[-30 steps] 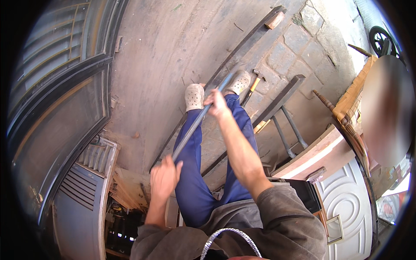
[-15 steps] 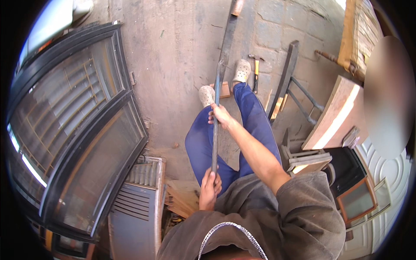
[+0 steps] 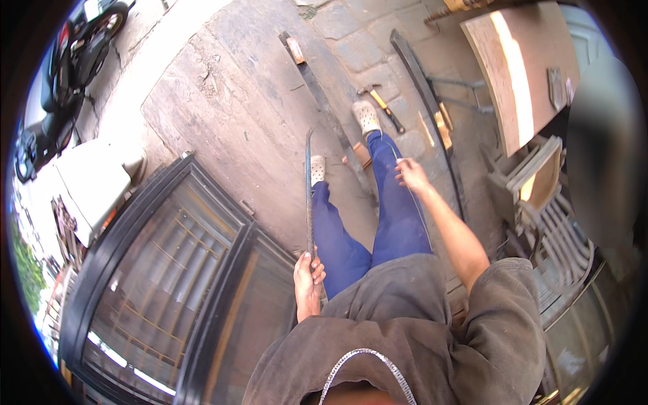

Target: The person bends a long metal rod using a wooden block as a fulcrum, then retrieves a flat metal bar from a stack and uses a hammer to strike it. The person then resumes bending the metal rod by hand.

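Observation:
A long crowbar (image 3: 310,196) with a curved tip stands nearly lengthwise in front of me. My left hand (image 3: 308,278) is wrapped round its lower end. Over my right thigh is my right hand (image 3: 410,174), off the bar, with its fingers loosely bent and apart and nothing visible in them. A long dark beam (image 3: 329,118) lies on the ground between my feet, slanting away to the far left. One wood block (image 3: 295,51) rests near its far end, and a reddish block (image 3: 362,156) sits against it near my right foot.
Beyond my right shoe lies a hammer (image 3: 382,108) with a yellow handle. Another dark beam (image 3: 426,101) with metal legs lies to the right, near a wooden panel (image 3: 523,74) and stacked chairs (image 3: 557,229). Framed glass panels (image 3: 169,270) stand at left; a motorcycle (image 3: 84,61) is farther off.
My right hand has let go of the crowbar and moved right. The left hand still grips the bar, now farther left. My view has turned, so the long beam slants the other way.

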The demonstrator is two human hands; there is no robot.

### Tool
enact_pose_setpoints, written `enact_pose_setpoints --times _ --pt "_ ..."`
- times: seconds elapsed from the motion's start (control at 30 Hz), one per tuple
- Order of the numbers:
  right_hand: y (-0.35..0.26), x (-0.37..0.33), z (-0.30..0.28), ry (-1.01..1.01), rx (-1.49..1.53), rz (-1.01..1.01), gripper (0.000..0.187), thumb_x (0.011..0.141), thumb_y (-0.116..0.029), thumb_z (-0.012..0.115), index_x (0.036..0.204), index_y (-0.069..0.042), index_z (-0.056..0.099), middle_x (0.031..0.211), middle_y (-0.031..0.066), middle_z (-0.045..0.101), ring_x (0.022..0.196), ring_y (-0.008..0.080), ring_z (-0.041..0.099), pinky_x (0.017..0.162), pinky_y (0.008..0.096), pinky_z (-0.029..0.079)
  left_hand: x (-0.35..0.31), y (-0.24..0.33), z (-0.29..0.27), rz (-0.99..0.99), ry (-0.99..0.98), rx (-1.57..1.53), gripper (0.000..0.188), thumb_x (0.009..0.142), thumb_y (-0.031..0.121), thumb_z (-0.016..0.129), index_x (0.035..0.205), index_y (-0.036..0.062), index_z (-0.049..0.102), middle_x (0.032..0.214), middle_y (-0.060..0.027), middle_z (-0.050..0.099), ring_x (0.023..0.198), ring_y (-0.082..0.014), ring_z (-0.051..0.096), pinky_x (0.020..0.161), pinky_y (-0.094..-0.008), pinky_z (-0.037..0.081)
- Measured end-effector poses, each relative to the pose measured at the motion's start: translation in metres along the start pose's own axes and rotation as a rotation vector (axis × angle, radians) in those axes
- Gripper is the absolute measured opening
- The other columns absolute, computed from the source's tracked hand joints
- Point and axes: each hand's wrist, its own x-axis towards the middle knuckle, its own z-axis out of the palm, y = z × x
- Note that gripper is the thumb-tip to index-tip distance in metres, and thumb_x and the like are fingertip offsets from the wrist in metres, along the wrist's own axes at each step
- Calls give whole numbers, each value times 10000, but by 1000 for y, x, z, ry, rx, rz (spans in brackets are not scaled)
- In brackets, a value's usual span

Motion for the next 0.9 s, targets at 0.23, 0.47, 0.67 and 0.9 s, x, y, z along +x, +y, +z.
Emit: enact_pose_setpoints --times 0.23,0.47,0.67,0.9 --pt "226 -144 28 314 140 74 326 984 -352 510 1055 -38 566 887 62 637 702 161 608 564 306 497 10 49 -139 168 71 554 236 1006 213 453 1134 24 513 661 23 401 453 -37 308 369 -210 246" --pt "397 -256 182 -15 7 160 490 872 -423 564 1054 27 631 979 284 655 955 416 636 818 450 484 90 66 -211 230 283 1081 245 1011 248 450 1057 17 516 637 14 416 454 -74 359 390 -234 299" --pt "434 -312 230 253 49 489 403 875 -338 555 1079 2 627 1023 269 655 984 423 625 850 448 471 130 12 -195 -138 183 588 119 993 176 500 982 60 521 614 10 381 484 -111 364 466 -281 363" --pt "538 -383 322 234 453 604 327 913 -263 512 1093 -12 620 1025 235 663 998 436 613 868 453 471 214 -95 -116 -127 184 529 203 968 149 528 777 80 531 658 -33 538 576 -173 516 656 -347 491"
